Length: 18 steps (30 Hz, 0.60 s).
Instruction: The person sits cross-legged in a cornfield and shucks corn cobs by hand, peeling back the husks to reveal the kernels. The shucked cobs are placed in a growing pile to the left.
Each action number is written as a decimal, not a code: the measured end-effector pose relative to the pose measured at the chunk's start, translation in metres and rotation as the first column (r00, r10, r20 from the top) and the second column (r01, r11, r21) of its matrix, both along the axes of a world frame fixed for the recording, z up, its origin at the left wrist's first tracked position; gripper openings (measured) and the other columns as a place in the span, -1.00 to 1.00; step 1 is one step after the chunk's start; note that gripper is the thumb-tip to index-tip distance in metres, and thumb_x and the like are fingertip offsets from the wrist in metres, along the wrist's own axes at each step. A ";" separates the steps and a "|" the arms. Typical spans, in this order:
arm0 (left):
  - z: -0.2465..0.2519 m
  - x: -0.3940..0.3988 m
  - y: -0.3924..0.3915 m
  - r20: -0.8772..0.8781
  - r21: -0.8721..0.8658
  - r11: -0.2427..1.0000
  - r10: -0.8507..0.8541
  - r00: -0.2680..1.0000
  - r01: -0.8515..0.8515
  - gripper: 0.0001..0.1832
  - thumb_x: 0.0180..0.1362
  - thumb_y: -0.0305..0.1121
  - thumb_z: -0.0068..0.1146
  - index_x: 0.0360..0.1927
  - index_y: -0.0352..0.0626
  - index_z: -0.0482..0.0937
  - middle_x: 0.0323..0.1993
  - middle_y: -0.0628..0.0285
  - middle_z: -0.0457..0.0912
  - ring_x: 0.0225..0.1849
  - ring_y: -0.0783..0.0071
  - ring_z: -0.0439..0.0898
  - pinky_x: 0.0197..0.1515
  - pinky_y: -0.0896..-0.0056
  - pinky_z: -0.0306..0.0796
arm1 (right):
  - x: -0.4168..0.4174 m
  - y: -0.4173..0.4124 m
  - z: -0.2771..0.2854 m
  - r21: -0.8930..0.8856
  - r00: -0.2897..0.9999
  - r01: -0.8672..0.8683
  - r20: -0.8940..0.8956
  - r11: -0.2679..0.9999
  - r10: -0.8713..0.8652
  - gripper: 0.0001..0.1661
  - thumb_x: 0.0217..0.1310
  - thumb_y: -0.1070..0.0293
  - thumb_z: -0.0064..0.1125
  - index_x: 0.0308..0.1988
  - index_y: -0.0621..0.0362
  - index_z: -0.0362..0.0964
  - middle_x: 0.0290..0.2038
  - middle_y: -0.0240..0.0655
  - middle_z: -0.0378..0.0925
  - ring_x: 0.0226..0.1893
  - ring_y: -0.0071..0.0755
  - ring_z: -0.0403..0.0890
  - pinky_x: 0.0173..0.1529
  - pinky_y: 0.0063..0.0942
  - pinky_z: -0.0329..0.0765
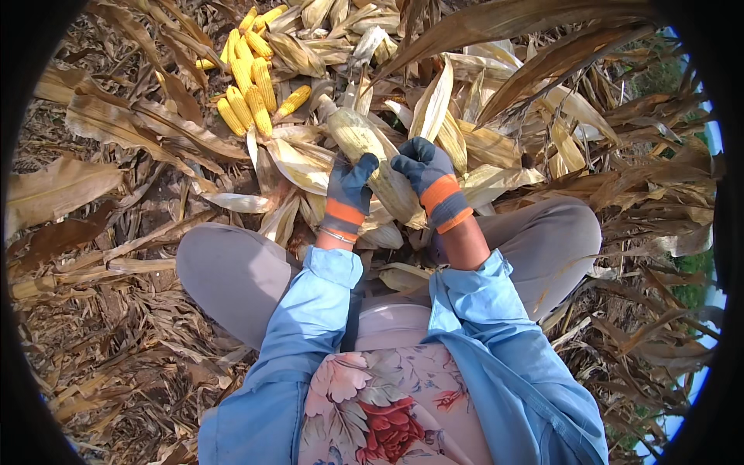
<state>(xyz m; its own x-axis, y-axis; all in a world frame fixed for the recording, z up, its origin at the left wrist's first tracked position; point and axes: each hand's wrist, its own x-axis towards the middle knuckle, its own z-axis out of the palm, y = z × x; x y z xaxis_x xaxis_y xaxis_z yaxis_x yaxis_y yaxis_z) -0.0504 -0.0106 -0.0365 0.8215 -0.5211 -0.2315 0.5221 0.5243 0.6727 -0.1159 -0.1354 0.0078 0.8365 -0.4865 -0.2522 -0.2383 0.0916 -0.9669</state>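
An ear of corn still in its dry husk [359, 138] lies slantwise between my two gloved hands, its stalk end pointing away from me. My left hand [351, 180], in a dark glove with an orange and grey cuff, grips the ear from the left, thumb across the husk. On the right side, the fingers of my right hand [427, 174] are bent together at the husk's edge; whether they pinch a leaf of it is hidden. Ahead and to the left is a pile of bare yellow corn cobs [250, 75], with one cob [293, 102] slightly apart.
Unhusked ears and loose pale husks [488, 145] cover the ground ahead and to the right. Long dry corn leaves [523, 35] arch over the upper right. Dry stalks and leaf litter [145, 325] spread on the left. My bent knees [232, 273] flank the work.
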 end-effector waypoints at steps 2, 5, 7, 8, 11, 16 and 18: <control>-0.006 0.002 0.000 -0.026 0.045 0.998 -0.031 0.999 0.032 -0.60 -0.02 -0.37 0.22 -0.09 -0.14 0.39 -0.30 0.32 0.48 -0.30 0.47 0.49 -0.19 0.43 0.41 | 0.001 -0.001 -0.005 -0.008 0.999 0.030 -0.033 1.000 -0.031 -0.86 -0.05 0.45 0.21 -0.43 0.20 0.40 -0.58 -0.48 0.41 -0.56 -0.64 0.33 -0.47 -0.61 0.33; -0.020 0.005 0.008 -0.054 0.100 0.991 -0.078 0.995 0.083 -0.59 -0.01 -0.30 0.22 -0.08 -0.13 0.39 -0.26 0.29 0.49 -0.27 0.43 0.50 -0.17 0.40 0.42 | 0.001 0.000 -0.003 0.018 0.999 0.009 -0.033 1.000 -0.008 -0.87 -0.04 0.46 0.20 -0.43 0.21 0.39 -0.58 -0.47 0.41 -0.56 -0.64 0.32 -0.46 -0.62 0.33; -0.001 0.000 0.005 -0.107 0.031 0.991 -0.128 0.986 0.132 -0.54 0.02 -0.17 0.19 -0.04 -0.14 0.38 -0.18 0.24 0.49 -0.20 0.38 0.50 -0.12 0.35 0.42 | 0.001 -0.002 -0.005 0.129 0.999 0.031 0.001 0.991 -0.032 -0.89 -0.02 0.46 0.19 -0.44 0.20 0.40 -0.57 -0.47 0.41 -0.55 -0.63 0.34 -0.44 -0.63 0.34; 0.002 -0.002 0.004 -0.148 -0.004 0.989 -0.146 0.978 0.147 -0.49 0.04 -0.08 0.13 0.00 -0.14 0.36 -0.14 0.21 0.48 -0.15 0.34 0.48 -0.07 0.29 0.39 | 0.001 -0.003 -0.006 0.183 0.999 0.041 0.018 0.982 -0.045 -0.89 -0.02 0.46 0.19 -0.44 0.20 0.40 -0.56 -0.47 0.42 -0.54 -0.63 0.35 -0.43 -0.63 0.35; 0.011 -0.005 0.001 -0.242 -0.101 0.982 -0.178 0.954 0.157 -0.37 0.10 0.12 -0.03 0.08 -0.15 0.32 -0.05 0.14 0.44 -0.02 0.25 0.44 0.05 0.18 0.33 | 0.001 -0.003 0.010 0.436 0.990 0.084 0.063 0.896 -0.124 -0.92 0.00 0.47 0.17 -0.43 0.19 0.42 -0.53 -0.48 0.44 -0.52 -0.63 0.39 -0.39 -0.64 0.39; 0.012 -0.005 -0.003 -0.248 -0.135 0.978 -0.190 0.950 0.161 -0.39 0.16 0.12 -0.13 0.10 -0.15 0.31 -0.03 0.14 0.44 0.01 0.29 0.43 0.09 0.25 0.30 | -0.004 -0.013 0.006 0.487 0.988 0.074 0.081 0.871 -0.129 -0.93 0.07 0.47 0.08 -0.35 0.21 0.43 -0.47 -0.49 0.45 -0.47 -0.64 0.42 -0.31 -0.69 0.39; 0.004 -0.005 -0.003 -0.165 -0.043 0.985 -0.170 0.971 0.165 -0.38 0.13 0.11 -0.08 0.10 -0.15 0.31 -0.05 0.15 0.45 0.00 0.30 0.43 0.08 0.27 0.32 | -0.005 -0.013 0.003 0.493 0.985 0.051 0.117 0.868 -0.125 -0.91 0.08 0.47 0.07 -0.34 0.22 0.43 -0.46 -0.48 0.46 -0.45 -0.64 0.42 -0.30 -0.69 0.39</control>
<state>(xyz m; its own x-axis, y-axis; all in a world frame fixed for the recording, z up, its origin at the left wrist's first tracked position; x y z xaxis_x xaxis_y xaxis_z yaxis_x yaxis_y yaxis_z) -0.0550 -0.0137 -0.0322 0.6724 -0.6568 -0.3413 0.7085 0.4376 0.5537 -0.1205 -0.1488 0.0108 0.8404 -0.4058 -0.3593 -0.0720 0.5734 -0.8161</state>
